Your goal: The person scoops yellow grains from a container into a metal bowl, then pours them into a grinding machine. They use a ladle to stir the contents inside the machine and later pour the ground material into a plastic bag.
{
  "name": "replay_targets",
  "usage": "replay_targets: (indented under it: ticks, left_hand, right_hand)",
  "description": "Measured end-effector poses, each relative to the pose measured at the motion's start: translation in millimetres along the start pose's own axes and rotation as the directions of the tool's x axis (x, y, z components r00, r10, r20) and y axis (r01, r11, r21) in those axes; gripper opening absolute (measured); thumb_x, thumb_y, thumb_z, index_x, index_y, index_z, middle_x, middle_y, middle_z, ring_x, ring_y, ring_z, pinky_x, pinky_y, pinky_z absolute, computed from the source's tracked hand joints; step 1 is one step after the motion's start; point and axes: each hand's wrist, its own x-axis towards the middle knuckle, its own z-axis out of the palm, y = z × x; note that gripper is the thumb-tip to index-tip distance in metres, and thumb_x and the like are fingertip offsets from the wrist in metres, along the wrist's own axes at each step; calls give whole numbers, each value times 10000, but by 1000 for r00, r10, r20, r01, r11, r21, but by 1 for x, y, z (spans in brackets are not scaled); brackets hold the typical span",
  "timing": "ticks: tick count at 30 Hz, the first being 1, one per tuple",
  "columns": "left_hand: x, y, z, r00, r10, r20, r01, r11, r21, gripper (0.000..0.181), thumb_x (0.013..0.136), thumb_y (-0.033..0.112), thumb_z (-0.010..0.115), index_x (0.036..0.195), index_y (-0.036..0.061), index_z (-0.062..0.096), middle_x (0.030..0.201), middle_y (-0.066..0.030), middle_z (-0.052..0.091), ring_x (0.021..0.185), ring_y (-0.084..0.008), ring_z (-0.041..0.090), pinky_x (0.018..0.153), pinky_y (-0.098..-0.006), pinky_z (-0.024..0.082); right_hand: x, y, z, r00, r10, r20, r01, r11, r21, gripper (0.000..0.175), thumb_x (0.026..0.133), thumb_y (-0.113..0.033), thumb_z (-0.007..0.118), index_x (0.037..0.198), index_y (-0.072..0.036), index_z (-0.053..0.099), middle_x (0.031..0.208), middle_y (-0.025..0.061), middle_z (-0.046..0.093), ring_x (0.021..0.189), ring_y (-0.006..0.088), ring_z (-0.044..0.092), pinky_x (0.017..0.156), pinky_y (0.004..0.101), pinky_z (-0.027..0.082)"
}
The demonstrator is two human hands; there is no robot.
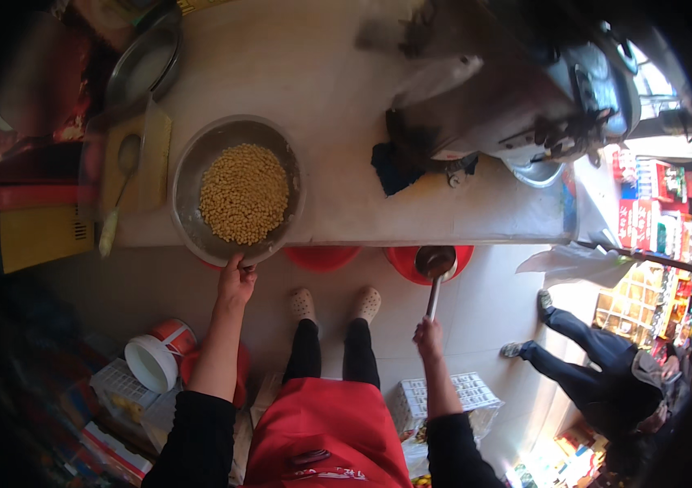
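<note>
My left hand point(238, 282) grips the near rim of a wide metal bowl point(190, 201), which stands at the counter's edge and partly overhangs it. Soybeans point(245, 195) lie heaped inside the bowl. In my right hand point(429, 337) is the handle of a metal ladle point(435, 262). The ladle's bowl hangs over a red basin point(467, 259) that is partly under the counter. What the ladle contains is too dim to tell. A second red basin point(321, 257) shows beneath the counter edge between my hands.
A spoon point(129, 155) rests on a clear plastic box point(154, 146) left of the soybeans. Behind it is another metal bowl point(148, 64). A large machine point(504, 104) occupies the counter's right. A white bucket point(151, 366) and crates point(449, 390) are behind me. Another person point(596, 360) stands at right.
</note>
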Motion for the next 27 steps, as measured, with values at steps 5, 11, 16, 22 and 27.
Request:
replay_targets:
  ticks: [5, 11, 16, 22, 27]
  left_hand:
    - [0, 5, 4, 997, -13, -76, 19, 996, 89, 115, 930, 196, 493, 981, 97, 523, 844, -24, 592, 635, -125, 528, 422, -241, 345]
    - [1, 4, 6, 995, 5, -99, 9, 990, 139, 129, 938, 208, 456, 945, 99, 525, 833, -34, 615, 635, -137, 547, 406, -236, 343]
    - [6, 5, 2, 997, -37, -69, 44, 995, 91, 98, 912, 190, 491, 912, 97, 523, 804, -38, 613, 611, -146, 546, 400, -233, 338]
    - [14, 3, 3, 994, -47, -94, 45, 999, -25, 46, 876, 116, 527, 843, 85, 523, 751, -40, 574, 593, -146, 526, 396, -243, 332]
    - [2, 3, 10, 996, -8, -87, -6, 988, -156, 70, 841, 67, 559, 791, 83, 512, 719, -27, 529, 578, -141, 498, 395, -252, 324]
  right_hand:
    - [110, -32, 12, 914, -386, -122, 177, 652, -737, 206, 818, -123, 499, 1016, -69, 478, 730, 138, 543, 625, 273, 518, 533, 372, 413]
    - [170, -32, 31, 897, -435, -79, 95, 363, -927, 278, 811, -135, 512, 1069, -32, 491, 758, 180, 622, 648, 318, 618, 554, 417, 487]
    - [154, -22, 35, 969, 214, 123, -233, 958, 170, 57, 892, -130, 485, 887, -83, 454, 547, -21, 387, 401, 101, 359, 344, 243, 257]
    - [40, -32, -11, 837, 171, 519, -524, 521, 674, 116, 948, -146, 412, 1004, -76, 484, 571, -46, 339, 413, 46, 322, 355, 222, 240]
    - [-68, -38, -45, 885, 116, 451, -421, 612, 670, 140, 946, -180, 443, 1026, -83, 504, 573, -57, 335, 409, 37, 314, 350, 213, 237]
